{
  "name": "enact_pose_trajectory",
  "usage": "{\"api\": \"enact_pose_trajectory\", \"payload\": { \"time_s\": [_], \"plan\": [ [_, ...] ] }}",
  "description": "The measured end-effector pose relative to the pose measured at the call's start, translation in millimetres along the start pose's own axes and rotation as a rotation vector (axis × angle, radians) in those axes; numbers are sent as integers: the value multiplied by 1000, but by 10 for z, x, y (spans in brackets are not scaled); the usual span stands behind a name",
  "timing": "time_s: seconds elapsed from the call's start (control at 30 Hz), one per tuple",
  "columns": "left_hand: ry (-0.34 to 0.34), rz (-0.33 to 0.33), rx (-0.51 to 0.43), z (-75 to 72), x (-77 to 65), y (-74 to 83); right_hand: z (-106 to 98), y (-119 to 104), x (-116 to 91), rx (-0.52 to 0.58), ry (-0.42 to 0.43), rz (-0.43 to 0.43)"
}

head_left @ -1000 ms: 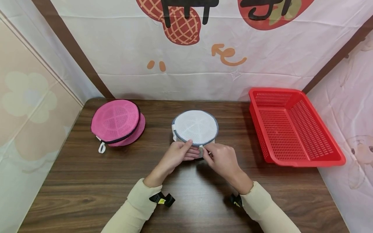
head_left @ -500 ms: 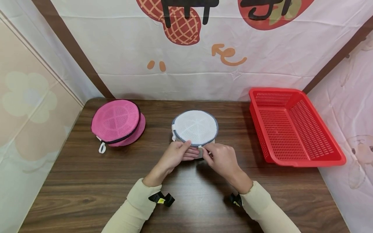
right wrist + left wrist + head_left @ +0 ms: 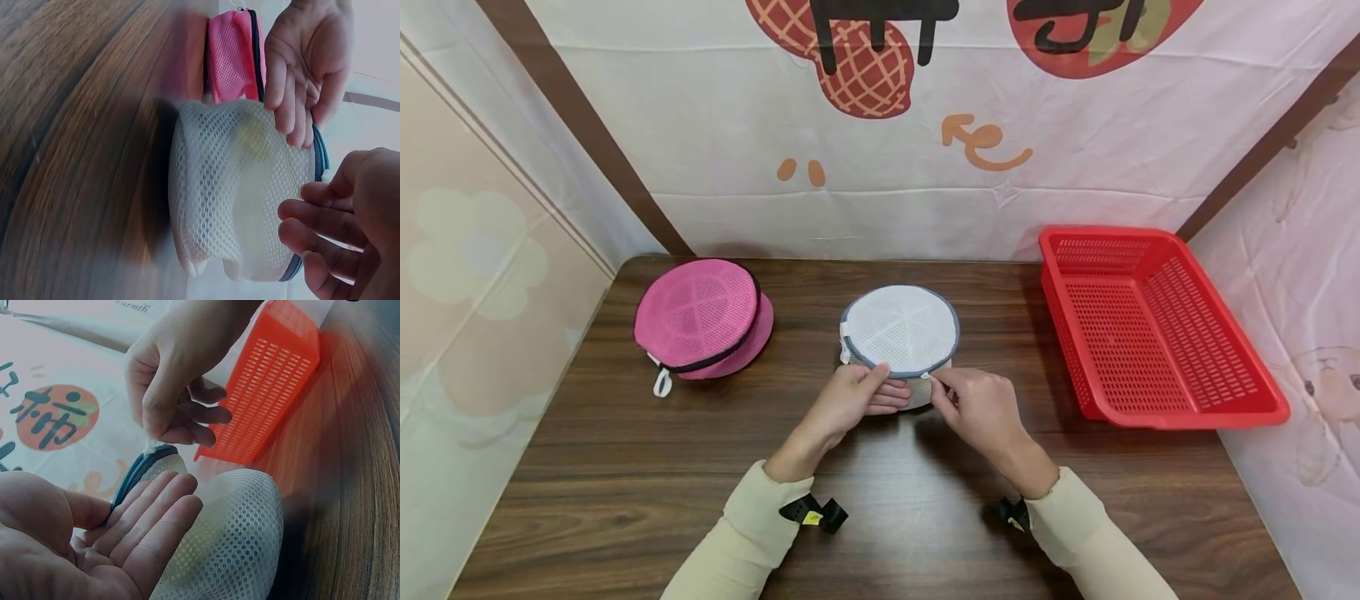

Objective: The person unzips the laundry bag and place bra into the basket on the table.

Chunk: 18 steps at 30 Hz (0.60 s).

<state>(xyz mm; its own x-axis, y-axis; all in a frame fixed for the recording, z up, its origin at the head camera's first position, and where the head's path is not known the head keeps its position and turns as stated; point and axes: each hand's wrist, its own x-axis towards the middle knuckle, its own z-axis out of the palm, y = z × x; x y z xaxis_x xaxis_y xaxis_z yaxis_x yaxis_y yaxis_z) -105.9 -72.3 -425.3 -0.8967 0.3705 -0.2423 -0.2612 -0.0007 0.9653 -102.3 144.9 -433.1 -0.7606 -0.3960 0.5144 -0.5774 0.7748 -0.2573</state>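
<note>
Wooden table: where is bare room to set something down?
Bare table shows between the pink bag and white bag, between white bag and red basket, and between pink bag and left sleeve. Crowded: the white bag's near edge, where left hand and right hand grip.

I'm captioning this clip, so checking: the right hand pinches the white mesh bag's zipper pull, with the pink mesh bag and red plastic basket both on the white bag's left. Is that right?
Only the red plastic basket is misplaced: the head view shows it to the right of the white mesh bag. The rest stands.
</note>
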Motion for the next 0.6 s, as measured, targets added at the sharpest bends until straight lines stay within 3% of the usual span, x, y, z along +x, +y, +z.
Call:
{"api": "enact_pose_trajectory", "payload": {
  "time_s": [0.6],
  "plan": [
    [5, -27, 20, -50, 0, 2, -50, 146, -22, -25, 5, 75]
  ]
}}
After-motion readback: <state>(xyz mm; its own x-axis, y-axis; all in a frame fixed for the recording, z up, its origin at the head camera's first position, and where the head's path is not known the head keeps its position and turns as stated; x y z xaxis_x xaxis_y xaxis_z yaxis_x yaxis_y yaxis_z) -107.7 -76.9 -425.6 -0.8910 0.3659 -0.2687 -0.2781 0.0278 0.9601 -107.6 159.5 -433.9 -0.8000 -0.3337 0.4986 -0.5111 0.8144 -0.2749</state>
